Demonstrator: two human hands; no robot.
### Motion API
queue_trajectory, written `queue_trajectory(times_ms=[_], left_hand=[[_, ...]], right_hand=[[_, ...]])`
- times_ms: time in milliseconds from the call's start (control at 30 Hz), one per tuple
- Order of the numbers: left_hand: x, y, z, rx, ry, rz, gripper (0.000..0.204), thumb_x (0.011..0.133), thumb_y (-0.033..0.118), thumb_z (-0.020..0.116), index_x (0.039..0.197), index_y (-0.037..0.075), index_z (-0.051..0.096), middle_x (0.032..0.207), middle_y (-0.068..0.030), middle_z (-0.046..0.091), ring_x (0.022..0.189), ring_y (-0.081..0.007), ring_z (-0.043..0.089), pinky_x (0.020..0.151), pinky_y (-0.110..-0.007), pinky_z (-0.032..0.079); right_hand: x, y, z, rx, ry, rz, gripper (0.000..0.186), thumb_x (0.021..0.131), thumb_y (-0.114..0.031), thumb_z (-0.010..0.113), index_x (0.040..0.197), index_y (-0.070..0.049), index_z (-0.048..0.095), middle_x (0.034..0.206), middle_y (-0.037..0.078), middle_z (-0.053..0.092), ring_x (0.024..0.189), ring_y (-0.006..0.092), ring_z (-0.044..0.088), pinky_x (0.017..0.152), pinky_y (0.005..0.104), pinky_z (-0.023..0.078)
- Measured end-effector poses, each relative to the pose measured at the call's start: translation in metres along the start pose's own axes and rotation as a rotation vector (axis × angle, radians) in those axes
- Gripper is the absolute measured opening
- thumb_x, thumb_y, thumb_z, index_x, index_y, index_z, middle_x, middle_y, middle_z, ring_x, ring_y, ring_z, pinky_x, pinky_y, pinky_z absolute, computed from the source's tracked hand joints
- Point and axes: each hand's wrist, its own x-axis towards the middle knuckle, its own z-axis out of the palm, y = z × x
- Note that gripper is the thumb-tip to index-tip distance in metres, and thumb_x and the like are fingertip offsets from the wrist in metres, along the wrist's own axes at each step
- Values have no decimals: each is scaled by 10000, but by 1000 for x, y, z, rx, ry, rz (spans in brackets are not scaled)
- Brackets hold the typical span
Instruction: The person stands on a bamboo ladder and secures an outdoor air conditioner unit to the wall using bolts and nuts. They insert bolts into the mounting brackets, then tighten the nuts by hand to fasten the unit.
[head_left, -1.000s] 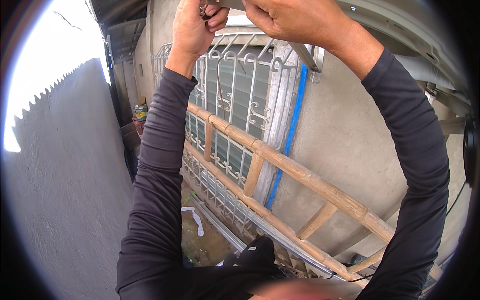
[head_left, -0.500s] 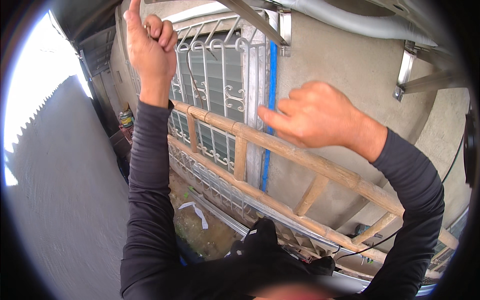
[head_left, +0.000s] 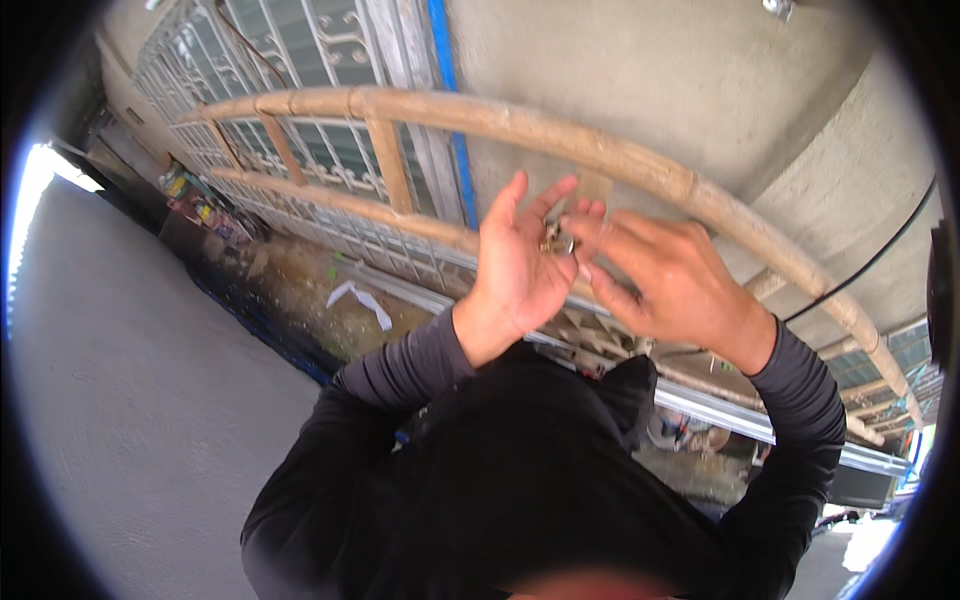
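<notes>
My left hand (head_left: 515, 265) is held palm up in front of me, fingers loosely curled. Small shiny metal pieces (head_left: 557, 240) lie in its palm; they look like screws or similar fasteners, too small to tell exactly. My right hand (head_left: 665, 270) reaches in from the right with its fingertips over these pieces. Its thumb stands apart from the bent fingers, and nothing clear shows between them. Just beyond both hands a bamboo ladder (head_left: 520, 122) slants across the view, its rungs joining two long poles.
A white window grille (head_left: 335, 38) and a blue pipe (head_left: 440, 40) are on the wall (head_left: 640, 60) behind the ladder. A grey wall (head_left: 150, 400) rises at the left. Metal channels (head_left: 710, 408) lie low at the right. A black cable (head_left: 870, 265) hangs there.
My view has tilted down. Both hands were raised and apart; the left has come down and turned palm up, and the right has moved down beside it to the metal pieces.
</notes>
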Motion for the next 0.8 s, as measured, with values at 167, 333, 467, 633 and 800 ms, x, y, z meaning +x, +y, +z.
queue_trajectory(times_ms=[167,333,467,633,800], left_hand=[[4,-17,-15,-38,-69,-81,771,999,635,497,1460,24,411,1304,-183,525,1281,-326,512,1058,-465,446],[1,-28,-18,30,-110,-139,814,977,702,484,1450,44,412,1285,-137,540,1234,-291,512,1022,-451,444],[2,-34,-27,-2,-169,-145,787,999,689,459,1449,44,418,1293,-130,540,1253,-271,509,1064,-448,435],[5,-44,-42,216,-182,-66,603,1094,505,403,1431,13,492,1295,-113,596,1213,-248,562,1068,-425,444],[-2,-53,-49,421,-191,-28,408,1097,323,510,1396,51,562,1141,-20,597,1038,-129,558,872,-345,488]], right_hand=[[-36,-2,21,281,4,334,423,835,-27,745,1245,-1,645,1024,154,678,825,305,731,669,385,592],[-48,-7,52,291,145,428,348,853,-39,750,1190,-19,666,1040,142,668,830,277,738,663,385,590],[-56,-3,73,335,278,493,246,880,-33,749,1119,-40,690,952,100,670,691,181,673,594,311,539],[-70,-3,82,690,422,769,182,967,-24,697,1148,-26,679,827,9,677,616,28,513,532,212,421],[-80,-2,79,935,516,920,183,1035,-94,631,1198,-18,662,875,20,703,597,13,491,514,189,378]])
